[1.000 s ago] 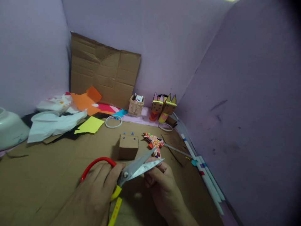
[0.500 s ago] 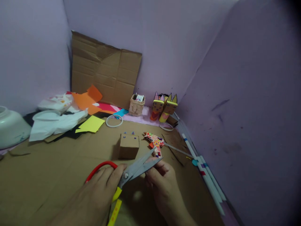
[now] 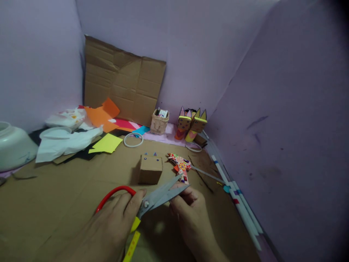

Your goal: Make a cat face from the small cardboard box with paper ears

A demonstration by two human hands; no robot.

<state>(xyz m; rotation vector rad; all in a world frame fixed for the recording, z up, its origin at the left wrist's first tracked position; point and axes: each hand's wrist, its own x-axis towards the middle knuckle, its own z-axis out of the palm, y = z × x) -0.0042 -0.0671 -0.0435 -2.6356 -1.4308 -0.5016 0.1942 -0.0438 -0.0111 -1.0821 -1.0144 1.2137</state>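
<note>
My left hand [image 3: 109, 227] grips red-and-yellow scissors [image 3: 152, 198] by the handles, and the blades point right with a small gap between them. My right hand [image 3: 189, 214] is closed just under the blade tips, pinching something small that I cannot make out. Just beyond the blades lies a patterned paper piece [image 3: 180, 165], and a small brown cardboard box [image 3: 150, 169] with tiny ears stands left of it. A yellow strip [image 3: 132, 247] lies below the scissors.
Brown cardboard [image 3: 54, 203] covers the floor. A cardboard sheet [image 3: 122, 82] leans on the back wall. Coloured papers [image 3: 105, 143], white plastic [image 3: 62, 142], a white ring [image 3: 133, 140], a small basket [image 3: 159, 123], two paper figures [image 3: 192, 125], white rolled sticks [image 3: 240, 207] and a pale bowl [image 3: 13, 145] surround me.
The scissor blades have closed part of the way. Both hands stay in about the same place, and the view shifted slightly.
</note>
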